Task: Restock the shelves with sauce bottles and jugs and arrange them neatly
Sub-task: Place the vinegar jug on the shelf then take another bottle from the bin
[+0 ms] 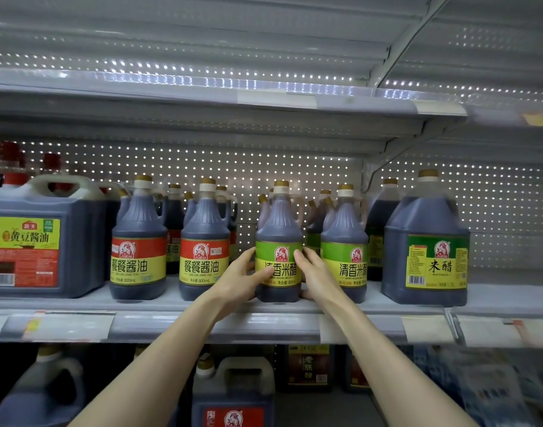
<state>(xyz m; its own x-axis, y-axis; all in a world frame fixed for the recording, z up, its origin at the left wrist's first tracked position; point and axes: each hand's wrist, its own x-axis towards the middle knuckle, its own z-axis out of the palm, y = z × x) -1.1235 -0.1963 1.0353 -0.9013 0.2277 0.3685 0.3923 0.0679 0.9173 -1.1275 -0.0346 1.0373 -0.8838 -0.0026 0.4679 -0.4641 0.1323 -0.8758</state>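
A dark green-labelled vinegar bottle (279, 229) stands upright at the front edge of the middle shelf (171, 326). My left hand (244, 278) grips its left side, thumb across the label. My right hand (318, 277) grips its right side, fingers curled round the label. A second green-labelled vinegar bottle (345, 241) stands just to the right, close behind my right hand. Two red-labelled soy sauce bottles (139, 241) (204, 245) stand in the front row to the left.
A large soy sauce jug (43, 238) fills the shelf's left end and a large rice vinegar jug (425, 245) stands at the right. More bottles stand in rows behind. The shelf above (202, 100) holds nothing. More jugs (233, 392) stand on the shelf below.
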